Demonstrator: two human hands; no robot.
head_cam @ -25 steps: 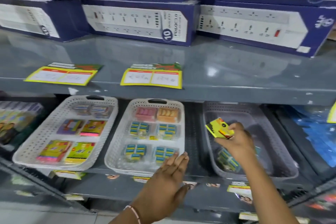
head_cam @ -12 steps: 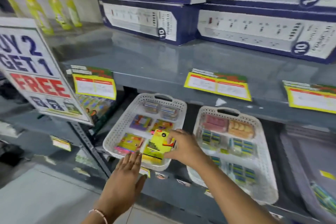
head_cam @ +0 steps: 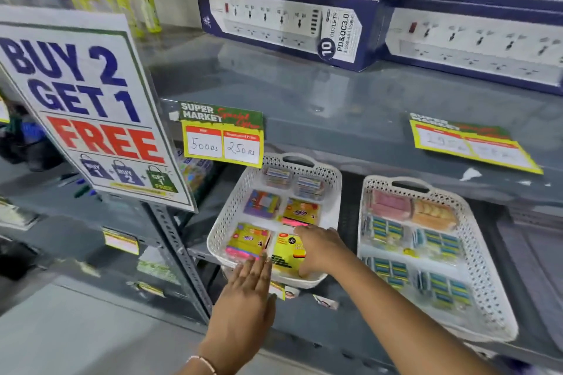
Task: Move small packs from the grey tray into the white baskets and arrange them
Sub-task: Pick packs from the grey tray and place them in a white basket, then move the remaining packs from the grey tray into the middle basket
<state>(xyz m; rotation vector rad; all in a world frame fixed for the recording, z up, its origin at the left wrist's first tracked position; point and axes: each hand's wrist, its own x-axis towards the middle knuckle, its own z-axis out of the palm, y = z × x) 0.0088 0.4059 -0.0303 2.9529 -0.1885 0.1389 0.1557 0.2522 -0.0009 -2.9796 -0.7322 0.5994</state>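
The left white basket (head_cam: 226,218) sits on the lower shelf and holds several small packs in rows. My right hand (head_cam: 320,248) is shut on a yellow pack (head_cam: 285,254), pressing it flat into the basket's front right corner. My left hand (head_cam: 246,292) is open, fingers straight, its tips at the basket's front rim beside a yellow and pink pack (head_cam: 248,239). The right white basket (head_cam: 490,265) holds pink, orange and blue-green packs. Only a dark sliver of the grey tray (head_cam: 536,231) shows at the far right.
A "Buy 2 Get 1 Free" sign (head_cam: 85,106) stands out at the left, over a perforated shelf upright (head_cam: 179,253). Price cards (head_cam: 224,138) hang from the upper shelf's edge just above the baskets. Power strip boxes (head_cam: 289,24) fill the upper shelf.
My right hand carried the yellow pack from the grey tray leftwards and lowered it into the left basket's front right corner. My left hand followed to that basket's front rim. The view swung left.
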